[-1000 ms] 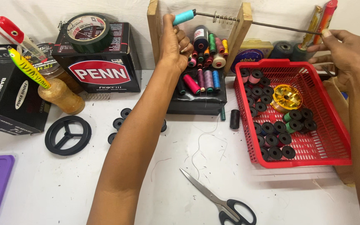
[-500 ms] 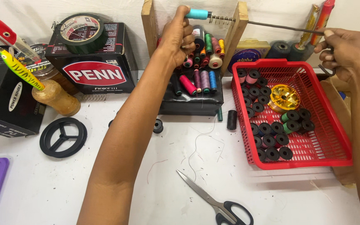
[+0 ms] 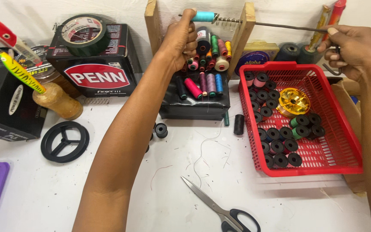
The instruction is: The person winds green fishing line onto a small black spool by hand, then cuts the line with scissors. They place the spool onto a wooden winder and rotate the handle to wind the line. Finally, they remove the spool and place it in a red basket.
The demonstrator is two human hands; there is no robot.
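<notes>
Head view. Your left hand [image 3: 180, 41] grips the near end of the rod [image 3: 280, 25] at the left post of the wooden frame [image 3: 152, 25], fingers pressed together around it just beside the teal spool [image 3: 204, 16] threaded on the rod. Your right hand [image 3: 353, 45] pinches the rod's far end, thumb on top, fingers curled under at its bent crank. The rod lies almost level, its long axis running left to right across the top of both frame posts, dipping slightly toward your right hand; a short spring [image 3: 228, 19] coils around it between spool and right post.

Red basket [image 3: 348, 141]: it stands on the white table [image 3: 44, 193] below your right hand and holds rows of black bobbins [image 3: 280, 148] along its left side, two green bobbins [image 3: 299, 126] near the middle and a gold reel spool [image 3: 294, 101] toward the back.

Black tray [image 3: 194, 107]: it sits under the frame, between the basket and your left forearm, filled with thread spools [image 3: 205, 71] of mixed colours, some upright, some lying.

On the table lie scissors [image 3: 224, 208] near the front edge, a black wheel [image 3: 64, 141] to the left and a loose black bobbin [image 3: 161, 129] beside your forearm.
</notes>
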